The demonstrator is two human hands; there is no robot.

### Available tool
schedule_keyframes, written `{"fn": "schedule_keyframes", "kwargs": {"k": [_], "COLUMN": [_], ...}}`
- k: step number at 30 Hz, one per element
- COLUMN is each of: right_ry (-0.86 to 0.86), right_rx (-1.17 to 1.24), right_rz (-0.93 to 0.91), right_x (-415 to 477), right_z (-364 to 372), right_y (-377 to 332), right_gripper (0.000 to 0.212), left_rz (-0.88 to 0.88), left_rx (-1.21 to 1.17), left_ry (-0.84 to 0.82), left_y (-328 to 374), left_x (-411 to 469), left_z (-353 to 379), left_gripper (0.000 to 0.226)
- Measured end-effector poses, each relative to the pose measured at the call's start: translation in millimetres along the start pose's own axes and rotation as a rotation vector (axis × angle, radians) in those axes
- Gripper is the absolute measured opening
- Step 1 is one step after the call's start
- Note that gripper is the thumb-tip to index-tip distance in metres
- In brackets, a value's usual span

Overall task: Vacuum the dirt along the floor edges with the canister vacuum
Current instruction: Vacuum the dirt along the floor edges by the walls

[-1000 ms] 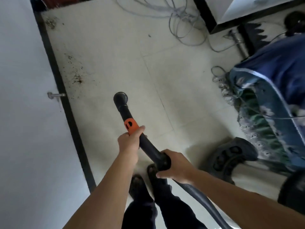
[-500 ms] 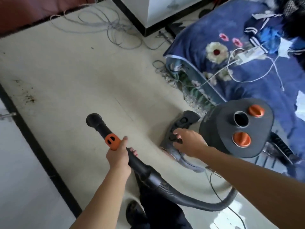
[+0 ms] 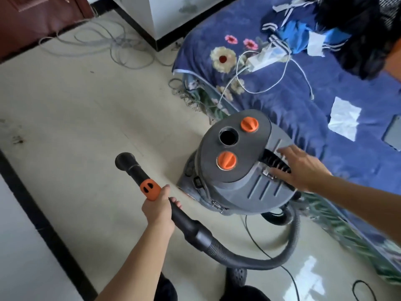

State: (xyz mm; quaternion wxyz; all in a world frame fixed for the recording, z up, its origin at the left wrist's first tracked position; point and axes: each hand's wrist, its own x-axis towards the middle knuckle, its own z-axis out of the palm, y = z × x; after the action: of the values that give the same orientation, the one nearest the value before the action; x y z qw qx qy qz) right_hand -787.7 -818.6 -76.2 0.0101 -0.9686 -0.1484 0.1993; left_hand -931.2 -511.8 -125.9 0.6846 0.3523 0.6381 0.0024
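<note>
**Left hand** (image 3: 158,210): I am clamping it round the black wand (image 3: 184,220), fingers curled full about the tube just behind the orange collar (image 3: 149,189). The nozzle mouth (image 3: 125,160) is pointing away from me, to the left of the canister vacuum (image 3: 238,174).

**Right hand** (image 3: 301,168): I am holding it apart, fingers straight and spread, over the black carry handle (image 3: 273,160) on the canister's top. I cannot tell whether the fingertips are touching it.

**Canister vacuum:** a grey drum with two orange knobs and an open round port on its lid. It is standing upright on the floor (image 3: 86,105), with the bed (image 3: 325,101) just beside it on the right.

**Hose** (image 3: 249,258): ribbed, and looping from the wand's rear round the near side of the canister.

**Power cord** (image 3: 257,244): thin, and lying on the floor nearer me than the canister.

**Dirt** (image 3: 18,139): dark specks lying well to the left of the canister, near the black baseboard (image 3: 43,224). The nozzle is well apart from them.

**Step, as I judge it:** I am repositioning the canister, not yet sucking along the edge.

**Next move calls for:**
- closing the right hand on the handle
- bringing the canister leftward toward the baseboard so the hose gains slack
- lowering the nozzle onto the specks, minding the cord
</note>
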Motion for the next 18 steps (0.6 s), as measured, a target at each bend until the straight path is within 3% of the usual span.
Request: {"fn": "schedule_keyframes", "kwargs": {"k": [2,3,5,8,11,18], "right_ry": [-0.213,-0.241,-0.187,-0.076,-0.060,-0.077], "right_rx": [0.042,0.088,0.196,0.316,0.391,0.746], "right_rz": [0.076,0.093,0.114,0.129,0.155,0.241], "right_x": [-2.5,-1.0,3.2,3.8,2.9,25.8], "right_z": [12.3,18.2,29.3,42.5,48.9,55.9], "right_y": [16.1,18.8,20.7,17.8,2.0,-100.6], "right_gripper": [0.066,0.061,0.056,0.067,0.061,0.054], "left_rz": [-0.006,-0.009,-0.011,-0.016,-0.012,0.060], "left_rx": [0.003,0.003,0.000,-0.019,-0.034,-0.061], "left_ry": [0.001,0.005,0.024,0.056,0.101,0.203], "left_y": [-21.9,-31.5,-46.0,-55.3,-54.8,-27.7], "left_x": [-9.9,-13.4,-18.4,-18.9,-14.8,-6.7], "left_z": [15.3,22.5,33.8,42.9,41.6,9.8], "left_gripper": [0.019,0.019,0.020,0.020,0.019,0.018]}}
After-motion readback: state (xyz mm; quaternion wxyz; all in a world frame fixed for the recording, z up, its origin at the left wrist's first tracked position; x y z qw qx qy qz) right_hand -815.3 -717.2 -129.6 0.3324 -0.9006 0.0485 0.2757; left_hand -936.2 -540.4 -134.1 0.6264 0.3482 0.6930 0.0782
